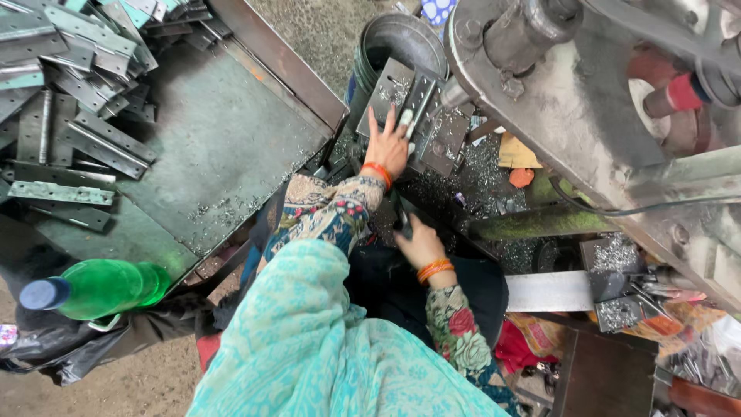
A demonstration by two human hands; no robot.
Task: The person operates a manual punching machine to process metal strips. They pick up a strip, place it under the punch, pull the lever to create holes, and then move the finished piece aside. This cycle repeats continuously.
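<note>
My left hand [387,143] reaches forward and presses a flat grey metal hinge plate [417,99] against the machine's work plate [442,139], fingers spread on it. An orange bangle sits on that wrist. My right hand [421,243] is lower, near my lap, curled around a dark handle [404,220] that is mostly hidden. It also wears orange bangles. Floral sleeves and a turquoise scarf cover my arms and chest.
A metal tray table [231,147] on the left carries a pile of several grey hinge plates [69,100]. A green plastic bottle [100,287] lies at its near edge. A large grey machine [587,100] fills the right; a metal bucket [401,38] stands behind. Metal shavings [486,166] litter the machine's base.
</note>
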